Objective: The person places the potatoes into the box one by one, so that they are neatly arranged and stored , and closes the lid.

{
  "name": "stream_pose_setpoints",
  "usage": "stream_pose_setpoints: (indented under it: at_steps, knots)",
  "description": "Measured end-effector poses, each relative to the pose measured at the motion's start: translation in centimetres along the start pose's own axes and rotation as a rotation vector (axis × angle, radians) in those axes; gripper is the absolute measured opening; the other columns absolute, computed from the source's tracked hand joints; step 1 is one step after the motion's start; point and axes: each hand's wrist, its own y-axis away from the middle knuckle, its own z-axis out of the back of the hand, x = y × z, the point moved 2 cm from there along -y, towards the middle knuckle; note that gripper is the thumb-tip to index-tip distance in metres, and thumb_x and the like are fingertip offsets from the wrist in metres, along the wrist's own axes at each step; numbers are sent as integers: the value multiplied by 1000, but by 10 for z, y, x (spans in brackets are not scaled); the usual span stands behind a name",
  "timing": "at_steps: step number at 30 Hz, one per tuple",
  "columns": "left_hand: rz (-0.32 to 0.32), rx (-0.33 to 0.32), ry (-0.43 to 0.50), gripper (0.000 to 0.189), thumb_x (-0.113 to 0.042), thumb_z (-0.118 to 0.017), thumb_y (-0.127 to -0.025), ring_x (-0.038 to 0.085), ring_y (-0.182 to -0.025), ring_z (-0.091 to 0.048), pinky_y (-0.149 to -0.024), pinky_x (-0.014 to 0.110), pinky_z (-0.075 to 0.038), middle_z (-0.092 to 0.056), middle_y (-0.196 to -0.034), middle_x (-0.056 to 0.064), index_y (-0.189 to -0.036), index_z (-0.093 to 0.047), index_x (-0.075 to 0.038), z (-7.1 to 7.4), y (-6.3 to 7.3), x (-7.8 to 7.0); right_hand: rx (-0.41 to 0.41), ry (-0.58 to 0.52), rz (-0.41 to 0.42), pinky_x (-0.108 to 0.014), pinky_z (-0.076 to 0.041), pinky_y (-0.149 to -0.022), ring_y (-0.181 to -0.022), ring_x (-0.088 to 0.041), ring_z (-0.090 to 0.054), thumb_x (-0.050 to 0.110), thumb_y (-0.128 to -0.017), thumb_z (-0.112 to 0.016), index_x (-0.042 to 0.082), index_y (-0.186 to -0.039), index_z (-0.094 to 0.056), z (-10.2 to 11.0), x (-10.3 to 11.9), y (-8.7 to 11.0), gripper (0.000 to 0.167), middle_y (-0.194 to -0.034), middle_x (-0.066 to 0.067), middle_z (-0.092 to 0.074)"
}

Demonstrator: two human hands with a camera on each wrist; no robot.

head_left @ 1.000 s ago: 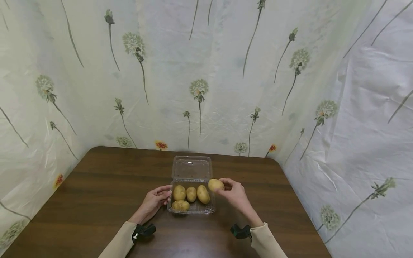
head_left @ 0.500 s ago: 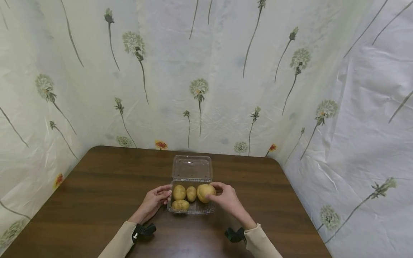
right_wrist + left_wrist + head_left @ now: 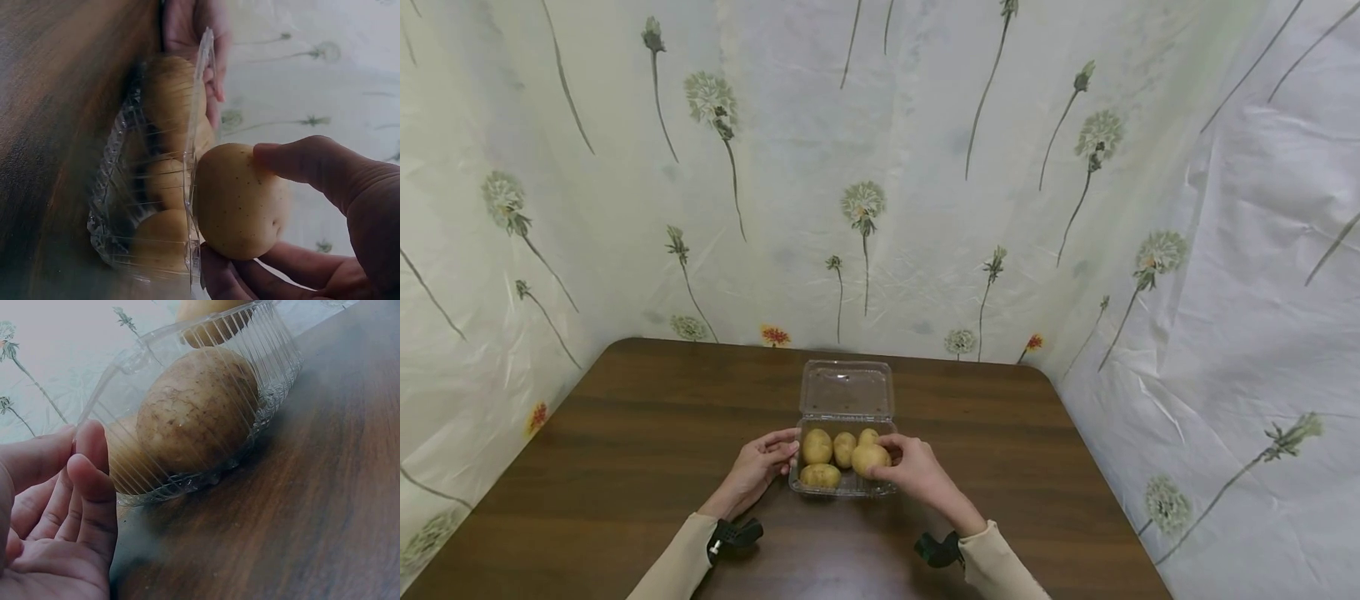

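Note:
My right hand (image 3: 922,475) grips a round yellow potato (image 3: 240,200) between thumb and fingers. It is over the right part of a clear plastic clamshell container (image 3: 859,492), level with the rim in the right wrist view. Several other potatoes lie inside; a large potato (image 3: 197,409) with rough skin shows through the ribbed wall in the left wrist view. The held potato partly hides the potato (image 3: 868,436) behind it. At the container's left side, my left hand (image 3: 756,473) pinches the rim with thumb and fingertips.
The container's hinged lid (image 3: 847,392) stands open at the back. Everything rests on a dark brown wooden table (image 3: 685,417). Behind it and along the sides hangs a pale curtain (image 3: 917,250) printed with dandelions. A black strap (image 3: 735,533) sits on the left wrist.
The right hand has brought its potato leftward and nearer me, from beyond the container's right edge to over its right part. The left hand has kept its place at the rim.

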Motion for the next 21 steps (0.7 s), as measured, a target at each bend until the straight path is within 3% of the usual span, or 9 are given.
stream_pose_setpoints:
  at_steps: [16,21]
  knots:
    - [-23,-12,-5,51,-11,-60,-95,6,-71,-61,-61,19,-47,-67,-82,-5,-138,-42,10,0,-1,3,49,114,82,-21,-49,-62,-78,-9,-61,23,-76,-78,3,-114,-67,-14,3,-2,44,-105,-10,-69]
    - [-33,-5,0,49,-11,-60,-95,7,-70,-61,-61,19,-47,-68,-83,-4,-137,-43,10,0,-1,3,34,151,102,-22,-49,-64,-81,-12,-61,20,-75,-78,2,-114,-68,-19,4,-2,44,-107,-12,-69]
